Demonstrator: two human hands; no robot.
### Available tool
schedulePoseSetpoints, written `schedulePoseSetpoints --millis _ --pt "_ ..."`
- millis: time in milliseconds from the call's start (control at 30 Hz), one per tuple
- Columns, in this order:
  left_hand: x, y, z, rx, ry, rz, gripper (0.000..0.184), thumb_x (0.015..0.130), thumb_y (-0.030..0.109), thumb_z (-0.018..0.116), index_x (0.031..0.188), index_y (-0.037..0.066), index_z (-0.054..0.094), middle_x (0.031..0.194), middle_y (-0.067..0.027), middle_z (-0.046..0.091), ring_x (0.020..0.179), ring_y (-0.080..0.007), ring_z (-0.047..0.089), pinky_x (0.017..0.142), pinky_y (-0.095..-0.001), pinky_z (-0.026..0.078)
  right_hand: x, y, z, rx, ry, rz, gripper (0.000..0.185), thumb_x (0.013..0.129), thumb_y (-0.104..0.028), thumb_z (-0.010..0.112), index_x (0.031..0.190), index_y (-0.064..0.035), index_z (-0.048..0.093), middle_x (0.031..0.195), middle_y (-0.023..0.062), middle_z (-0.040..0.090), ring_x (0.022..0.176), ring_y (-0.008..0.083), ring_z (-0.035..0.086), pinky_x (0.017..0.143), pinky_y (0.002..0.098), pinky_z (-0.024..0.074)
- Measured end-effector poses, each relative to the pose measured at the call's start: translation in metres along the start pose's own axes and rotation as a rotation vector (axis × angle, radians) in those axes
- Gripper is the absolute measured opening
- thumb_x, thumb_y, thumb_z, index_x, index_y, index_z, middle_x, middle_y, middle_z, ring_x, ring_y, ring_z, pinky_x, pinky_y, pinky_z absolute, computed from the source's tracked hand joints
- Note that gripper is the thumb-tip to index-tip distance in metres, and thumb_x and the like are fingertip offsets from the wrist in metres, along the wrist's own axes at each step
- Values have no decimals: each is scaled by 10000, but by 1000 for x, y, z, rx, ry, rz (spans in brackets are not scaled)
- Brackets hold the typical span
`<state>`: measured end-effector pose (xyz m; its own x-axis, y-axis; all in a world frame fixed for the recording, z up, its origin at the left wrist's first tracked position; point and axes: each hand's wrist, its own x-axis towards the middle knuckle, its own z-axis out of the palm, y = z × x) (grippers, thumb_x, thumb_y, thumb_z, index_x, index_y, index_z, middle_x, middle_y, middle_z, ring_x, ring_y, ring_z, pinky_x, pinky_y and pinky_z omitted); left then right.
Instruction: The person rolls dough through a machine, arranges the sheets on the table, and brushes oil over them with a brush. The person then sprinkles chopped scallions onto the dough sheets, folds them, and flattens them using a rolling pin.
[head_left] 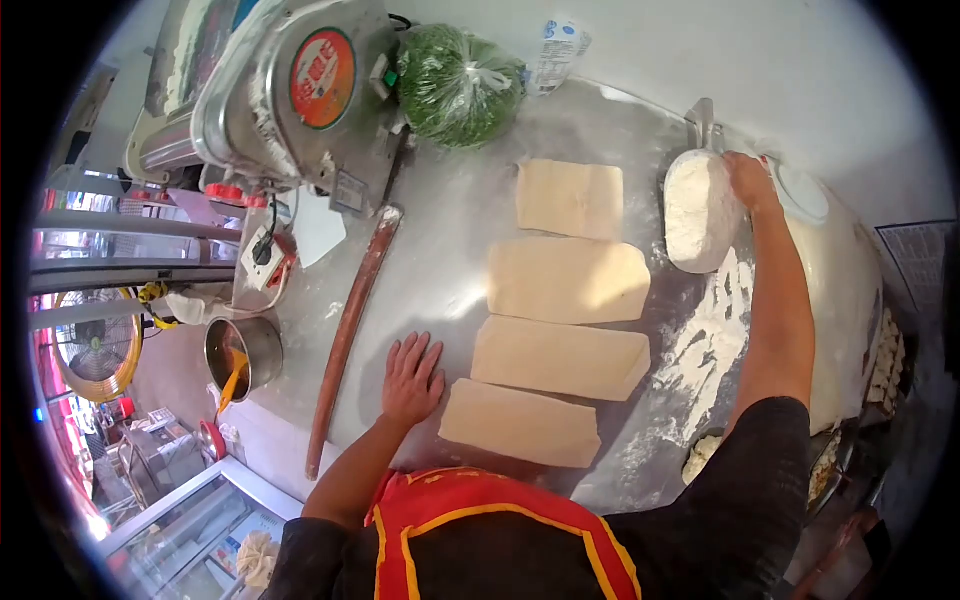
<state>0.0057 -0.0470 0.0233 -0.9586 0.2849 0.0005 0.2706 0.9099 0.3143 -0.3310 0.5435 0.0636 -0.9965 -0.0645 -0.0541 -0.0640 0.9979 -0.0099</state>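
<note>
My left hand (412, 378) lies flat on the metal worktop, fingers spread, holding nothing. It is just left of the lowest of several flat dough pieces (520, 422). Stacked up the table beyond that are another dough rectangle (560, 358), a wider one (568, 279) and a smaller one (570, 198). At the far right, my right hand (752, 184) is closed at the right rim of a metal scoop (692, 215) heaped with white flour. The scoop's handle points away from me. Its fingertips are partly hidden at the rim.
Loose flour (705, 350) streaks the worktop (400, 285) below the scoop. A long wooden rolling rod (350, 340) lies at left. Behind stand a metal machine (290, 95) and a bag of greens (460, 88). A steel pot (250, 355) sits at the left edge; a white sack (840, 290) at right.
</note>
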Motion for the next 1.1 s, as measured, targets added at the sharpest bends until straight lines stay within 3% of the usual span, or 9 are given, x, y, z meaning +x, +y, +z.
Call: schedulePoseSetpoints --millis 100,200,233,333,433,733,933,1033,1100 --pt "-3 -2 5 -19 38 8 470 827 209 581 1282 116 514 1361 -112 457 1308 -301 373 1113 -487 232 -22 -59 -30 -91 232 76 333 877 -113 472 1185 -50 581 1159 187 593 1102 385 522 929 454 418" --pt "-10 -11 27 -103 39 56 469 817 190 555 1268 68 518 1338 -151 467 1294 -327 378 1106 -487 240 -18 -87 18 31 477 -285 312 896 -145 493 1166 -8 570 1172 208 575 1078 389 529 930 441 416" --pt "-11 -9 13 -36 7 60 425 791 188 589 1193 55 553 1281 -175 483 1263 -339 397 1084 -501 281 -40 -159 -13 550 165 -32 344 902 -193 537 1184 1 561 1196 218 562 1093 366 531 947 436 406" --pt "-14 -15 18 -78 8 101 501 849 243 542 1311 68 460 1352 -156 439 1308 -332 347 1107 -495 231 -38 -192 72 187 137 -197 618 895 -418 559 1291 50 480 1348 270 447 1281 393 386 1093 458 268" --pt "-16 -17 13 -75 26 94 548 872 258 551 1366 78 393 1408 -158 375 1342 -310 311 1115 -493 209 -49 -240 60 62 104 -48 817 805 -599 590 1180 123 515 1241 294 510 1220 406 427 1073 471 281" --pt "-22 -22 22 -145 232 148 449 914 253 503 1309 43 468 1397 -152 413 1326 -286 341 1131 -451 217 -49 -272 47 61 23 -49 438 839 -250 621 1123 76 552 1154 208 577 1107 381 522 858 430 468" --pt "-24 -22 23 -143 235 149 440 933 264 469 1312 40 466 1407 -152 405 1332 -296 338 1142 -456 206 -21 -226 101 -362 145 -285 364 898 -360 450 897 -110 715 937 91 685 871 231 654 714 375 506" --pt "-23 -23 33 -124 241 143 440 923 254 480 1306 38 470 1405 -158 406 1332 -303 337 1135 -456 220 14 -173 139 -407 111 -360 286 722 -335 561 850 -140 726 948 72 703 891 248 667 786 405 512" --pt "-22 -26 38 -127 219 170 437 905 242 496 1289 35 483 1400 -165 408 1326 -311 342 1124 -457 239 5 -164 106 74 52 80 348 821 -250 562 1056 3 601 1114 153 615 1054 322 567 879 419 465"
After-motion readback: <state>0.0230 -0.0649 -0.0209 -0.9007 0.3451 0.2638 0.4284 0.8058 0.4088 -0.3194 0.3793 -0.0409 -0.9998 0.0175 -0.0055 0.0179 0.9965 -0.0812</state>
